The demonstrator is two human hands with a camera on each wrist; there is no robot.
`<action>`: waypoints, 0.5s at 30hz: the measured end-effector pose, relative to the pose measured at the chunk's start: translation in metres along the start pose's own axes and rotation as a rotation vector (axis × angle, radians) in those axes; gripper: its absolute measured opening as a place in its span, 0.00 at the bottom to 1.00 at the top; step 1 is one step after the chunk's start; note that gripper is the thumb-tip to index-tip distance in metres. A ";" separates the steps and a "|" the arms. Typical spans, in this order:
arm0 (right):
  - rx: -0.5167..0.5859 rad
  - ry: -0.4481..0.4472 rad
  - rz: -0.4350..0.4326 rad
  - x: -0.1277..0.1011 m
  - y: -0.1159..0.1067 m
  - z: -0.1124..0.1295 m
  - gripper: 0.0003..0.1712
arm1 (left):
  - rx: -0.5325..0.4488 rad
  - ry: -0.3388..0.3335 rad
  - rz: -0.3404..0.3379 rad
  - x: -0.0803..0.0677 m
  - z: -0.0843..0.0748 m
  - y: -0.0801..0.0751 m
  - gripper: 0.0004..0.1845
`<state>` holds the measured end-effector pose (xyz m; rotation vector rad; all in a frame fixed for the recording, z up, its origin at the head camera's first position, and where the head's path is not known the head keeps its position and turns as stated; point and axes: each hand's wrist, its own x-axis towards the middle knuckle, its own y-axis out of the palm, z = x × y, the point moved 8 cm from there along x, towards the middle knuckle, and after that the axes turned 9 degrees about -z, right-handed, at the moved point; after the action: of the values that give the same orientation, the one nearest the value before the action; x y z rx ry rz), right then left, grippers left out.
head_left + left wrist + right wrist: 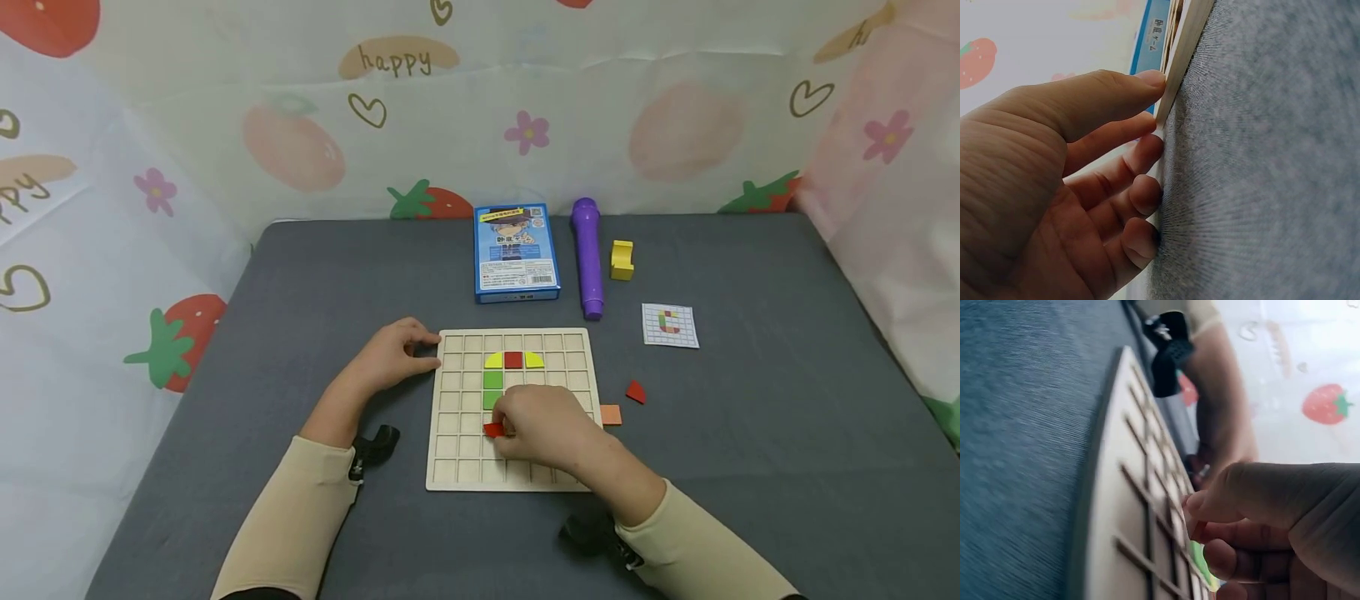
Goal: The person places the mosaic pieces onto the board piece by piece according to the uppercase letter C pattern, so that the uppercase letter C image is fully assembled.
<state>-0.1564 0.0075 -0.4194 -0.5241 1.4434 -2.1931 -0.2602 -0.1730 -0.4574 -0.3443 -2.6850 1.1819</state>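
Note:
A wooden grid board (457, 471) lies flat on the dark cloth. My right hand (543, 425) is over its middle, and the thumb and fingers pinch a small red tile (492, 430) just below the green tiles (492, 380). That tile's far side is hidden by the fingers. Above the green tiles, a red square tile (513, 360) sits between two yellow rounded tiles (534, 360). My left hand (390, 357) touches the board's left edge near its upper corner with thumb and forefinger; in the left wrist view the other fingers (1146, 195) are loosely bent.
An orange square tile (611, 415) lies against the board's right edge, with a red fan-shaped tile (636, 392) farther right. A pattern card (670, 326) lies beyond them. A blue box (516, 252), a purple microphone-shaped stick (588, 258) and a yellow block (622, 260) are at the back.

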 end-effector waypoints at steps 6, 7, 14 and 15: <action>-0.075 -0.009 -0.039 0.001 0.007 0.003 0.03 | -0.012 -0.014 -0.003 -0.001 0.001 0.000 0.20; -0.084 -0.009 -0.054 0.001 0.006 0.003 0.04 | -0.012 -0.016 -0.004 -0.001 0.001 0.001 0.19; -0.142 -0.004 -0.130 0.001 0.001 0.003 0.04 | -0.003 -0.020 -0.003 0.000 0.001 0.000 0.19; -0.143 -0.002 -0.132 0.001 0.001 0.003 0.03 | -0.004 -0.021 0.001 0.000 0.000 0.001 0.19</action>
<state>-0.1557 0.0043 -0.4192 -0.6892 1.6147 -2.1985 -0.2602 -0.1728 -0.4579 -0.3362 -2.7063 1.1870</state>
